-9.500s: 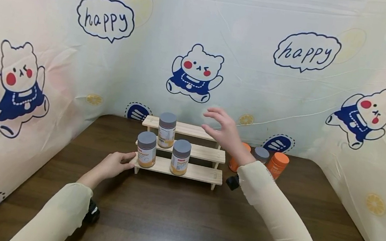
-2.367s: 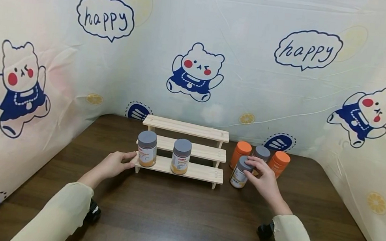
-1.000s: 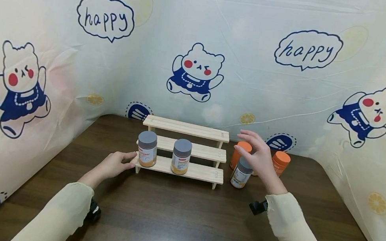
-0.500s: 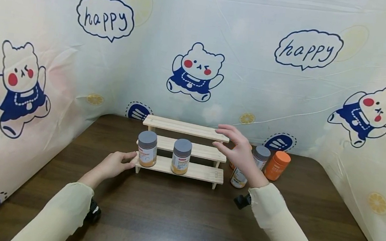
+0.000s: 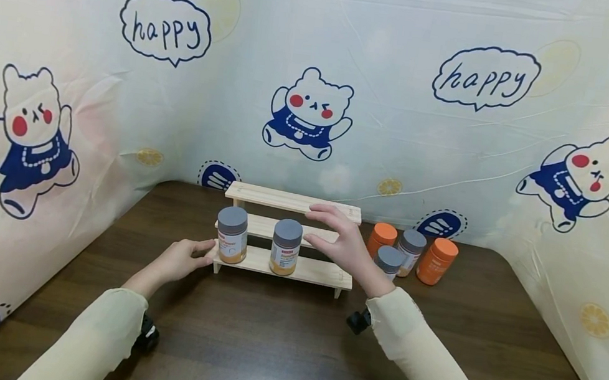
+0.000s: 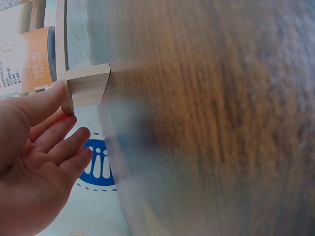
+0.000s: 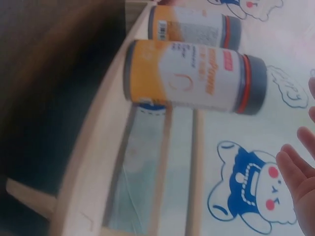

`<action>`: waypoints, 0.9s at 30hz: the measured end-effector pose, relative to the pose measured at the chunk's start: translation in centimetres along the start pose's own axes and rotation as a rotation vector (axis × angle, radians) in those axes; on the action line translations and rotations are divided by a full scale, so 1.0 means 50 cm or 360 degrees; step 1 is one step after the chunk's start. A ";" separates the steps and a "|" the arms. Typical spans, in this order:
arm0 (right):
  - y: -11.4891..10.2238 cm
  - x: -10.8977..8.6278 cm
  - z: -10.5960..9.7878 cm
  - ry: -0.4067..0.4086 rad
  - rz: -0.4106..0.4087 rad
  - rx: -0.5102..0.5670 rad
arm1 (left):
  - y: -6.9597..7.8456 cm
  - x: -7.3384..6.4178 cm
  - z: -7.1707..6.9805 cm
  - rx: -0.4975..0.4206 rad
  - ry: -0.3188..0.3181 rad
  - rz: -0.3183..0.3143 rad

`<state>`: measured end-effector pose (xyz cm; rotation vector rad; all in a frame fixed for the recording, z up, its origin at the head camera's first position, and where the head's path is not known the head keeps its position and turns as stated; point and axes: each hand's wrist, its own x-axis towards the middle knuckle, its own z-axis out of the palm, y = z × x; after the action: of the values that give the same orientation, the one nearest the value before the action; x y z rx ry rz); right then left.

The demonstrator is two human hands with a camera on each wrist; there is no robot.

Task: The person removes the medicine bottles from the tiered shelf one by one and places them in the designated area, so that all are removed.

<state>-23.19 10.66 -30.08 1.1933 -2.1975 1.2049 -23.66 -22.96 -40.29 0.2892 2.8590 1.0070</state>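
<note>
A three-tier wooden stepped shelf point(image 5: 317, 272) stands on the table. Its bottom tier carries two grey-lidded jars with white and orange labels: a left jar point(image 5: 232, 238) and a right jar point(image 5: 285, 250). My left hand point(image 5: 174, 263) pinches the left end of the bottom board; in the left wrist view the thumb point(image 6: 47, 102) lies on the board's edge, with fingers below. My right hand point(image 5: 342, 244), fingers spread and holding nothing, hovers at the shelf's right half, just right of the right jar. In the right wrist view both jars stand apart from its fingertips point(image 7: 288, 160).
Right of the shelf stand a grey-lidded jar point(image 5: 389, 259), partly behind my right wrist, another grey-lidded jar point(image 5: 411, 251) behind it, an orange bottle point(image 5: 382, 238) and a second orange bottle point(image 5: 437, 263). A patterned cloth point(image 5: 321, 41) encloses the brown table point(image 5: 264, 342).
A grey-lidded jar earlier on the middle tier now stands on the table at right, released by my right hand. That hand has since moved left toward the right jar. My left hand stays put.
</note>
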 end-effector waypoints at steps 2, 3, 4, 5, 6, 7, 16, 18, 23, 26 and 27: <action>0.008 0.000 0.013 -0.0013 -0.0022 0.0024 | 0.000 0.001 0.000 0.0003 0.0000 0.0000; 0.017 -0.001 0.020 -0.0019 -0.0029 0.0035 | 0.000 0.001 0.000 0.0002 0.0000 -0.0001; 0.029 -0.002 0.029 -0.0022 -0.0032 0.0050 | 0.000 0.001 0.000 0.0002 -0.0002 -0.0002; 0.041 -0.004 0.037 -0.0023 -0.0029 0.0060 | 0.000 0.001 0.000 0.0003 -0.0001 -0.0001; 0.053 -0.005 0.044 -0.0024 -0.0020 0.0066 | 0.000 0.001 0.000 0.0003 -0.0002 0.0000; 0.064 -0.007 0.052 -0.0023 -0.0014 0.0075 | 0.000 0.001 0.000 0.0003 -0.0002 0.0002; 0.096 -0.015 0.087 -0.0049 0.0050 0.0163 | 0.001 -0.001 0.001 0.0001 0.0003 0.0000; 0.098 -0.016 0.092 -0.0063 0.0068 0.0170 | 0.001 -0.002 0.001 0.0000 0.0005 -0.0001; 0.101 -0.018 0.102 -0.0071 0.0078 0.0174 | 0.003 -0.004 0.000 -0.0008 0.0008 0.0003; 0.103 -0.019 0.107 -0.0055 0.0075 0.0190 | 0.004 -0.005 0.000 -0.0010 0.0013 0.0003; 0.104 -0.019 0.108 -0.0049 0.0075 0.0199 | 0.005 -0.005 -0.001 -0.0011 0.0015 0.0003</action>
<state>-26.47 8.15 -36.41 1.2221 -2.2122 1.3694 -23.40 -22.85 -40.11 0.2873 2.8634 1.0213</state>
